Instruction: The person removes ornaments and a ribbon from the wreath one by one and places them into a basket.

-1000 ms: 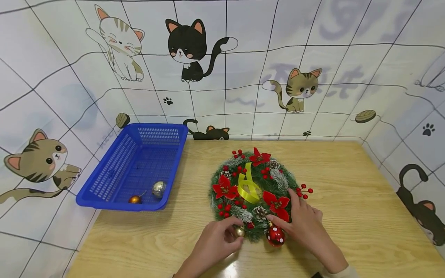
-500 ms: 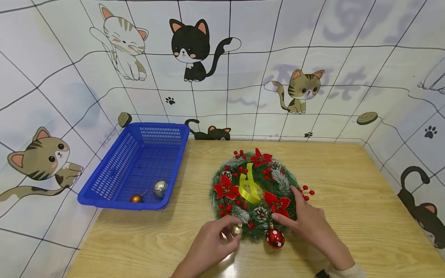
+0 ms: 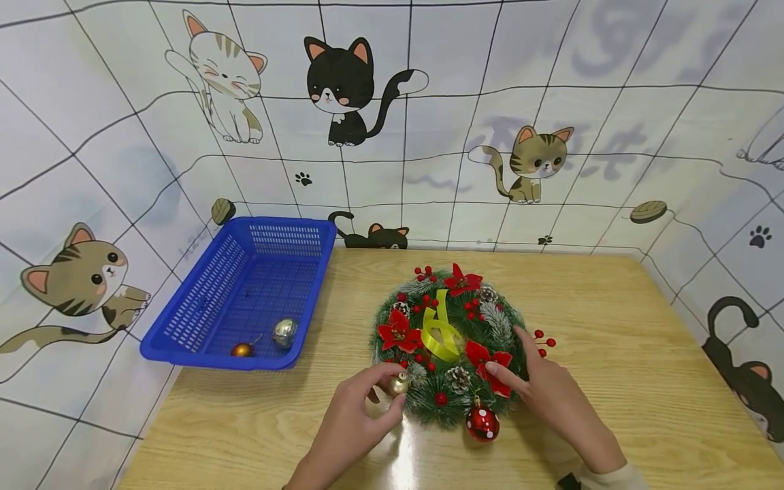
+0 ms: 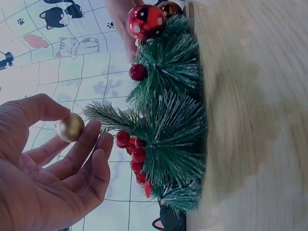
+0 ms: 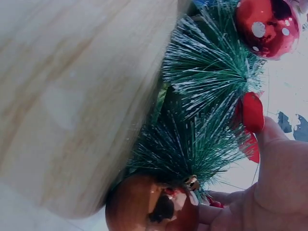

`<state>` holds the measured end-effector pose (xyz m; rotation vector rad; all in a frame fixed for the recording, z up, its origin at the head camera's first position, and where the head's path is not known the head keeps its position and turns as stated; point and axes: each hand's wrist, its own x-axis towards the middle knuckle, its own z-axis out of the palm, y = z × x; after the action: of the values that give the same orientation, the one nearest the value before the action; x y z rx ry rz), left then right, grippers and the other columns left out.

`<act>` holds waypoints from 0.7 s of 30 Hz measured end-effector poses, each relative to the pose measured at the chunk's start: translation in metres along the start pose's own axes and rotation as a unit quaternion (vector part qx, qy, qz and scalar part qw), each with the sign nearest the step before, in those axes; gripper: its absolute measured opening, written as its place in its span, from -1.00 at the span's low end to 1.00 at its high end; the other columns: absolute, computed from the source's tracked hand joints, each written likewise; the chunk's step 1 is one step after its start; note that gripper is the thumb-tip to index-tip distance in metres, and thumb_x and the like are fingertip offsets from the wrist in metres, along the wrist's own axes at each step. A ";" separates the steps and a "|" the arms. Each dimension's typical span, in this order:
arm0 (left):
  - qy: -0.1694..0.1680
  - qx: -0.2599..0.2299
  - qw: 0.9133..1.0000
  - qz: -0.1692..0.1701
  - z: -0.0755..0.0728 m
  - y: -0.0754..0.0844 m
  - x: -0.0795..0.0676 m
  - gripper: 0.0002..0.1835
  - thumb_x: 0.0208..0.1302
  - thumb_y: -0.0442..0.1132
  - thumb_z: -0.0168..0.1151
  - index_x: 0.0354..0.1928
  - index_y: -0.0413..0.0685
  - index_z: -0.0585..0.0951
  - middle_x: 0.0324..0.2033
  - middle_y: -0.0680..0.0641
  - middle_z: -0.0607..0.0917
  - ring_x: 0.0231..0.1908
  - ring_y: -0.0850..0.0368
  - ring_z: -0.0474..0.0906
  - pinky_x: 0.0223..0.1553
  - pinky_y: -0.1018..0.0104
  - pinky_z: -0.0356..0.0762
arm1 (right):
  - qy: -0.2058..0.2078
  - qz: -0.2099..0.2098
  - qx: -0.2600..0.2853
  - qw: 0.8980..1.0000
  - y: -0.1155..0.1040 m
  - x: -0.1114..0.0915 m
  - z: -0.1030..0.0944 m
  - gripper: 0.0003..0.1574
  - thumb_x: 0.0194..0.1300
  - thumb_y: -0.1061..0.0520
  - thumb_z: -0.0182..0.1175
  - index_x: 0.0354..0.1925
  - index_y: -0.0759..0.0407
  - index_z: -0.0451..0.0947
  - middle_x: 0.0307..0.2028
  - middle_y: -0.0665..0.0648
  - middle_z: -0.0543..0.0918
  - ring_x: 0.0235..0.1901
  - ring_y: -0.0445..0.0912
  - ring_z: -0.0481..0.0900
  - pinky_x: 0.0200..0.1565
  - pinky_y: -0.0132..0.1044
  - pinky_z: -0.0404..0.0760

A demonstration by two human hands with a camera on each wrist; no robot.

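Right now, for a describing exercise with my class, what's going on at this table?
A person is working on a decorated wreath with both hands. The left hand pinches a small gold ball by the wreath's near left edge, while the right hand rests at its right side, thumb at a red flower. A spotted red ball sits at the near edge. An orange ball and a silver ball lie in the blue basket.

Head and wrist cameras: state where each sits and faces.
Head: on the head, facing forward and down at Christmas wreath and blue basket; left hand and right hand show.
Left wrist: on that wrist, facing gold bauble and wreath; left hand large, right hand partly.
Right wrist: on that wrist, facing wreath and copper bauble; right hand partly.
Wrist views share: the red white-dotted bauble.
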<state>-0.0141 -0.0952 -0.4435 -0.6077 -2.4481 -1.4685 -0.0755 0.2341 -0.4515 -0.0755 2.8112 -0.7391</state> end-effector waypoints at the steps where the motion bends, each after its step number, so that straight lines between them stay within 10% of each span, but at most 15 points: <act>1: 0.005 0.003 1.000 0.003 -0.001 0.000 0.000 -0.58 0.22 -0.46 0.52 0.09 0.03 0.74 -0.27 0.27 0.72 -0.27 0.19 0.67 -0.24 0.25 0.67 | 0.001 0.000 -0.002 1.000 0.000 0.000 0.000 0.41 0.46 -0.62 0.15 0.74 0.25 -0.14 -0.54 0.05 0.58 -0.56 -0.01 0.61 -0.36 0.01 0.61; 9: 0.032 -0.001 0.999 0.026 -0.006 0.000 0.000 -0.56 0.22 -0.48 0.50 0.14 -0.03 0.75 -0.22 0.26 0.74 -0.23 0.23 0.67 -0.21 0.25 0.69 | 0.022 -0.003 -0.002 1.000 0.000 0.000 0.004 0.40 0.44 -0.62 0.17 0.72 0.26 -0.07 -0.64 0.07 0.47 -0.70 -0.02 0.37 -0.50 -0.05 0.40; 16: 0.066 -0.008 0.996 0.055 -0.012 0.001 0.003 -0.55 0.25 -0.49 0.48 0.13 0.06 0.74 -0.19 0.20 0.77 -0.21 0.20 0.67 -0.21 0.25 0.67 | 0.048 0.005 -0.030 0.998 0.000 -0.001 0.004 0.44 0.40 -0.64 0.20 0.69 0.31 -0.01 -0.35 0.25 0.72 -0.44 0.17 0.65 0.01 0.51 0.43; 21: 0.087 -0.007 0.994 0.061 -0.019 0.002 0.006 -0.53 0.23 -0.51 0.48 0.14 0.01 0.74 -0.22 0.16 0.76 -0.20 0.17 0.68 -0.22 0.24 0.68 | 0.072 0.001 -0.056 0.996 0.002 -0.003 0.006 0.44 0.38 -0.63 0.24 0.67 0.35 0.03 -0.28 0.29 0.74 -0.52 0.09 0.59 -0.19 0.33 0.49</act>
<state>-0.0193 -0.1094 -0.4306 -0.5938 -2.2300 -1.4286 -0.0715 0.2330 -0.4569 -0.0397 2.9875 -0.6096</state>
